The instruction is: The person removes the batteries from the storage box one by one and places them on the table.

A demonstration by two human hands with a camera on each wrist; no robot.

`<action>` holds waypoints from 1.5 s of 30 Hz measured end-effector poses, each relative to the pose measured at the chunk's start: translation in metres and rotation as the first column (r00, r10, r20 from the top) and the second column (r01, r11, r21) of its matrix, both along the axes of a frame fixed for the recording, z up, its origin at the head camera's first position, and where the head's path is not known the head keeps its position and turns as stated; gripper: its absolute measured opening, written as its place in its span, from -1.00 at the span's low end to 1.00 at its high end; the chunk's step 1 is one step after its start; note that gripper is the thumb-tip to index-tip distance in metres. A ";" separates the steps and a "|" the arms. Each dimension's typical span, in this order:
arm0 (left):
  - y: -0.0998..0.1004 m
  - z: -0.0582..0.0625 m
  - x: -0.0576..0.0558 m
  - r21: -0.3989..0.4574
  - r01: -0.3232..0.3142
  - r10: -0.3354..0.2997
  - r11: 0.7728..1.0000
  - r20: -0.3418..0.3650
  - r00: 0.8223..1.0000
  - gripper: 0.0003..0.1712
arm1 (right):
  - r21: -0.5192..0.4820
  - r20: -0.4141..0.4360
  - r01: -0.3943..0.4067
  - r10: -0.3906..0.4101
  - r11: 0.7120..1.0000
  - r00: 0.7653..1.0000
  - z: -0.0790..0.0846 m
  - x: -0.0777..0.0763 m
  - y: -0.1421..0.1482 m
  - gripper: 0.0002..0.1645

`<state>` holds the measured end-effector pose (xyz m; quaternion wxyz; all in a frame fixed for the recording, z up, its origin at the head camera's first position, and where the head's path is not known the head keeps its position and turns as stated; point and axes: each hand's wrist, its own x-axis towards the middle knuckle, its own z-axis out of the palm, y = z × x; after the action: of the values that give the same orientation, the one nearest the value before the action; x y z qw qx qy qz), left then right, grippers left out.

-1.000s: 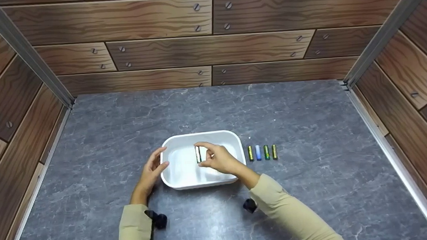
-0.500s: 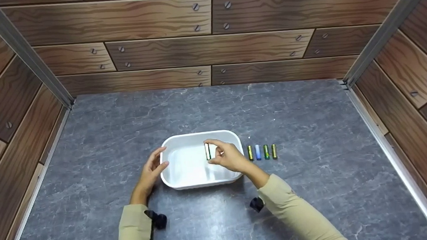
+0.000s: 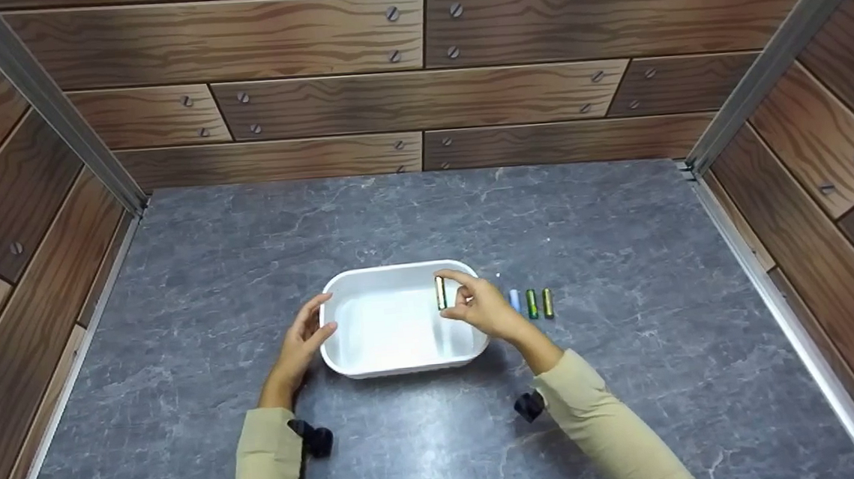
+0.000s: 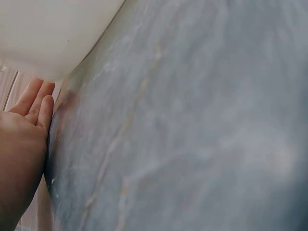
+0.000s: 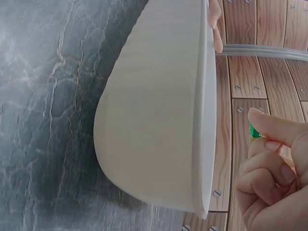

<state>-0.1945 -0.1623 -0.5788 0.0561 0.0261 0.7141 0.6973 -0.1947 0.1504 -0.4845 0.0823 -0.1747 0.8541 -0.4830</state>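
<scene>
A white rectangular tub [image 3: 381, 333] with rounded corners sits on the table. My left hand [image 3: 303, 342] holds its left rim, with thumb and index fingertips over the edge. In the left wrist view, the other fingers [image 4: 38, 103] lie against the tub's outside. My right hand [image 3: 480, 307] pinches a battery [image 3: 441, 293] end to end between thumb and index finger, above the tub's right part. Only the battery's green end [image 5: 253, 131] shows in the right wrist view. Right of the tub lie a blue battery [image 3: 515, 300], a green one [image 3: 532, 304] and a gold-green one [image 3: 548, 303].
The grey marbled table [image 3: 246, 237] is bounded by a wood-plank-patterned back wall [image 3: 417, 97] and side walls, with metal rails at the corners. A tiny white speck [image 3: 498, 274] lies behind the batteries. Each wrist carries a small black camera [image 3: 318, 441].
My right hand has moved right across the tub with the pinched battery, from its middle to its right side. It now covers the leftmost battery of the row. My left hand has stayed put.
</scene>
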 end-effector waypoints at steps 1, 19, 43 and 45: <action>0.000 0.000 0.000 -0.002 0.002 -0.002 1.000 -0.001 1.000 -0.37 | 0.005 -0.005 0.003 -0.003 1.000 1.000 0.000 0.000 0.002 -0.28; -0.003 0.003 0.000 0.000 0.029 -0.029 1.000 0.051 0.998 -0.37 | -0.011 0.023 0.047 -0.047 0.999 0.999 -0.003 0.000 0.027 -0.25; -0.007 0.007 -0.003 0.024 0.049 -0.051 0.998 0.103 0.993 -0.39 | -0.046 0.063 0.090 -0.087 0.995 0.994 -0.010 0.001 0.063 -0.25; -0.008 0.008 -0.003 0.024 0.047 -0.049 0.999 0.103 0.993 -0.39 | -0.043 0.049 0.086 -0.084 0.995 0.995 -0.010 0.000 0.065 -0.25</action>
<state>-0.1972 -0.1699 -0.5712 0.1096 0.0077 0.7018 0.7038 -0.1947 0.2157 -0.4950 0.0780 -0.1285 0.8475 -0.5091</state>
